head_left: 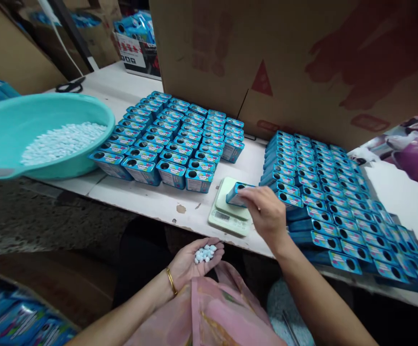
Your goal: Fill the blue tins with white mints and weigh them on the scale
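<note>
My left hand lies palm up over my lap, cupped around a small heap of pale blue candies. On the light green kitchen scale stands a small blue box with a round dark hole in its top. The fingers of my right hand are pinched together at the top of this box, close to the hole. Whatever is between those fingertips is hidden. Left of the scale stand rows of matching blue boxes, their holes facing up.
A turquoise basin of pale candies stands at the left table edge. Another block of blue boxes fills the right side. Behind rises a large cardboard carton. Black scissors lie past the basin.
</note>
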The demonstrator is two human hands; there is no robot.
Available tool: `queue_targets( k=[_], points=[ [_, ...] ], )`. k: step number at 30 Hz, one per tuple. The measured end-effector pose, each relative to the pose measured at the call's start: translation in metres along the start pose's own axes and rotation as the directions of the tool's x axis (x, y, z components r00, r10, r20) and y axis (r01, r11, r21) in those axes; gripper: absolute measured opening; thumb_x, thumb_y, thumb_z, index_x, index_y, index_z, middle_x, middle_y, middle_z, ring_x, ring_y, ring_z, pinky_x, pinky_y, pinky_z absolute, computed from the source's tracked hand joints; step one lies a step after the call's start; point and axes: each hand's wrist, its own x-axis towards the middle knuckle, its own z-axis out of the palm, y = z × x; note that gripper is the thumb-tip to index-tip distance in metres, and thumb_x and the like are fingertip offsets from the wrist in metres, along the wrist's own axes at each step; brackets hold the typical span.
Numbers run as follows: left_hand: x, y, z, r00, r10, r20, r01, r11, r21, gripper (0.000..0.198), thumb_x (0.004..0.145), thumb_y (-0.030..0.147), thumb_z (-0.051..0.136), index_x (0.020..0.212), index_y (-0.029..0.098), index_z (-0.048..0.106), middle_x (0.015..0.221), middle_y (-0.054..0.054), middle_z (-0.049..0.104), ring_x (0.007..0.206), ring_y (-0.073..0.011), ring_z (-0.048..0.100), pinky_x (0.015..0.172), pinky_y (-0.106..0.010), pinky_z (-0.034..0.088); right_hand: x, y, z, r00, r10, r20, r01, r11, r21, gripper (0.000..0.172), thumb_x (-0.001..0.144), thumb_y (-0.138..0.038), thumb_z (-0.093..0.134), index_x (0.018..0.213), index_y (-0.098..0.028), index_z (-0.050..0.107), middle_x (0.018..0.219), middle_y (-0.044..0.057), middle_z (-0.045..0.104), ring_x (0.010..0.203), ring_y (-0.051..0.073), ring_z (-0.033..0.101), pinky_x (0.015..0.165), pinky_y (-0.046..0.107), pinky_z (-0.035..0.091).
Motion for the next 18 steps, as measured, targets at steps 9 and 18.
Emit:
queue_targets(
  k=[9, 18],
  points=[
    [-0.010, 0.007, -0.008, 0.994, 0.089, -0.069, -0.093, 0.994, -0.051, 0.022, 0.074, 0.015, 0.054, 0.092, 0.005, 0.059, 0.089, -0.015, 0.064, 0.086, -0.0194, 0.060, 0.076, -0.027, 0.050, 0.003, 0.047, -0.030, 0.994, 0.104, 0.037, -0.094, 0.971, -0.219, 0.047, 0.076, -0.039, 0.055, 0.119, -0.023, 0.045, 0.118, 0.008, 0.050, 0.108, 0.025, 0.044, 0.091, 0.043, 0.034],
    [-0.009, 0.013, -0.015, 0.977, 0.144, -0.160, -0.158, 0.985, -0.075, 0.021, 0.074, 0.013, 0.052, 0.093, 0.005, 0.059, 0.089, -0.014, 0.064, 0.086, -0.0198, 0.060, 0.075, -0.029, 0.051, -0.008, 0.065, -0.024, 0.964, 0.141, 0.227, -0.091, 0.971, -0.219, 0.067, 0.066, -0.045, 0.063, 0.123, -0.021, 0.037, 0.120, 0.009, 0.042, 0.111, 0.024, 0.039, 0.093, 0.039, 0.033]
  ],
)
